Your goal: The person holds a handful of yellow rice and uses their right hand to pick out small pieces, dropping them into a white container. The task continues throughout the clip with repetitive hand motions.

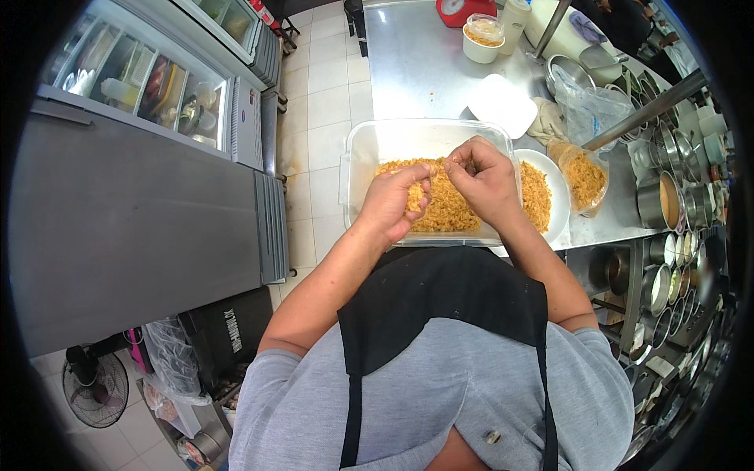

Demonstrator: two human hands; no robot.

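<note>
My left hand (386,203) is cupped around a clump of orange rice (416,197) above a clear plastic tub (424,125). Close by its thumb, my right hand (486,182) pinches thumb and fingertips together; whether a small bit sits between them is too fine to tell. Loose orange rice (447,206) covers much of the tub's floor beneath both hands. A round white plate (561,191) stands against the tub's right side, partly behind my right forearm, with more rice (535,197) on it. Right of the plate lies a plastic bag of similar orange food (586,179).
On the steel table (412,76) are a white dish (503,106), a white tub of orange food (482,52), a red scale (465,13) and a crumpled cloth (548,120). A metal post (642,112) slants past steel pots (652,203). A person (624,26) stands far right.
</note>
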